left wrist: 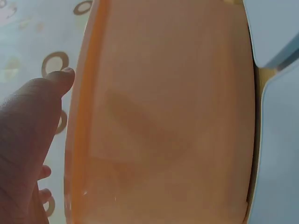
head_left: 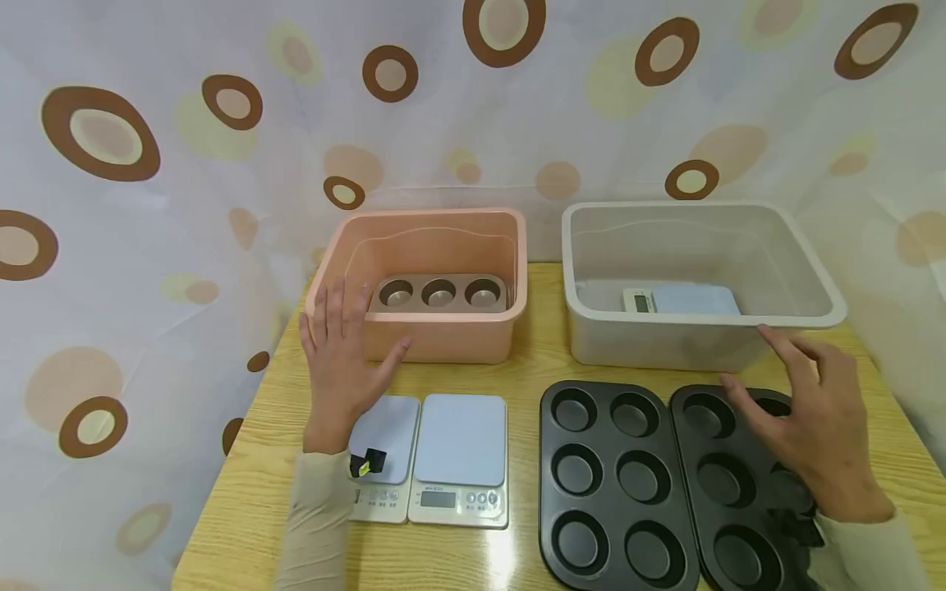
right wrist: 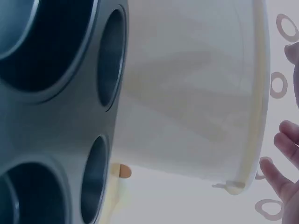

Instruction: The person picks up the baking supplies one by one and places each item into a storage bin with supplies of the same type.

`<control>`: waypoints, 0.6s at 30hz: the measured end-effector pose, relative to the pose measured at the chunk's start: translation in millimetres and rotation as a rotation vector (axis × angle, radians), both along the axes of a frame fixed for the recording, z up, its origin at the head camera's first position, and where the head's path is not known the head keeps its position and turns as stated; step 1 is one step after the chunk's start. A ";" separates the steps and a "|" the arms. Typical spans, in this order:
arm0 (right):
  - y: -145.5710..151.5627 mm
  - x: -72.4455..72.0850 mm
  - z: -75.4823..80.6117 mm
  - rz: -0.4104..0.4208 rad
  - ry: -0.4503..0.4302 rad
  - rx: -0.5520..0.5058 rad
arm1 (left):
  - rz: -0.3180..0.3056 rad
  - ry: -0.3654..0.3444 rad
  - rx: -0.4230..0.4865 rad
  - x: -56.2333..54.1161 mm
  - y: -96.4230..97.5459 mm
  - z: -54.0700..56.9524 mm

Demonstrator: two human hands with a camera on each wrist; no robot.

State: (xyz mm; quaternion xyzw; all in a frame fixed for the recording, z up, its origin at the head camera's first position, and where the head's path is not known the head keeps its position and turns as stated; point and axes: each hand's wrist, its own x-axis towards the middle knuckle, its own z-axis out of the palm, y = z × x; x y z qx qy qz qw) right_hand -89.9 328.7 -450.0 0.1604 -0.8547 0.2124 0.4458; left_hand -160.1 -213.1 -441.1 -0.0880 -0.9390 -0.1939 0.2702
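My left hand point(head_left: 343, 373) is spread with straight fingers over the front left corner of a pink bin point(head_left: 443, 343). In the left wrist view the thumb of that hand point(left wrist: 28, 126) is beside the bin's rim. Inside the bin sits a muffin pan point(head_left: 417, 305) with three cups showing. My right hand point(head_left: 828, 410), its fingers loosely bent and apart, has the index fingertip right at the front rim of a light grey bin point(head_left: 650, 346). A kitchen scale point(head_left: 695, 300) lies in the grey bin. Neither hand grips anything.
Two kitchen scales, one on the left point(head_left: 388, 427) and one on the right point(head_left: 460, 439), lie side by side before the pink bin. Two dark muffin pans, left point(head_left: 606, 441) and right point(head_left: 755, 445), lie before the grey bin. A patterned curtain point(head_left: 458, 123) hangs behind the wooden table point(head_left: 236, 525).
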 end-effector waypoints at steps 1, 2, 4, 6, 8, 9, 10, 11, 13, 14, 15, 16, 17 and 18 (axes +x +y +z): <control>2.5 2.2 -1.6 -0.013 -0.017 0.002 | 0.008 0.008 0.010 -0.2 -2.9 -0.6; 5.1 4.5 -3.2 -0.025 -0.033 0.001 | 0.015 0.011 0.020 -0.1 -5.6 -0.8; 11.3 10.5 -6.5 -0.063 -0.078 0.008 | 0.029 0.009 0.037 1.1 -10.4 -1.0; 17.3 15.4 -9.3 -0.094 -0.106 0.011 | 0.043 0.008 0.047 2.5 -14.8 -1.5; 23.8 18.7 -11.7 -0.107 -0.114 0.004 | 0.053 0.007 0.050 3.4 -19.0 -1.8; 26.7 20.1 -12.7 -0.111 -0.119 0.003 | 0.061 0.007 0.048 3.5 -21.0 -2.1; 29.8 21.4 -13.4 -0.112 -0.131 0.000 | 0.066 0.009 0.049 3.5 -23.0 -2.4; 32.4 22.7 -14.1 -0.114 -0.150 -0.006 | 0.070 0.009 0.054 3.6 -25.1 -2.4; 37.8 25.5 -15.6 -0.114 -0.197 -0.022 | 0.078 0.003 0.064 3.0 -29.1 -3.0; 40.3 27.4 -16.7 -0.115 -0.228 -0.025 | 0.082 0.000 0.075 2.7 -30.9 -3.5; 42.9 29.3 -17.7 -0.116 -0.259 -0.026 | 0.084 -0.002 0.089 2.4 -32.5 -4.1; 45.6 31.6 -18.9 -0.119 -0.296 -0.034 | 0.083 0.001 0.101 2.0 -34.2 -4.8; 47.9 33.7 -20.3 -0.121 -0.329 -0.042 | 0.081 0.003 0.114 1.4 -35.7 -5.7; 50.4 35.8 -21.7 -0.122 -0.362 -0.052 | 0.081 0.005 0.123 0.7 -37.0 -6.9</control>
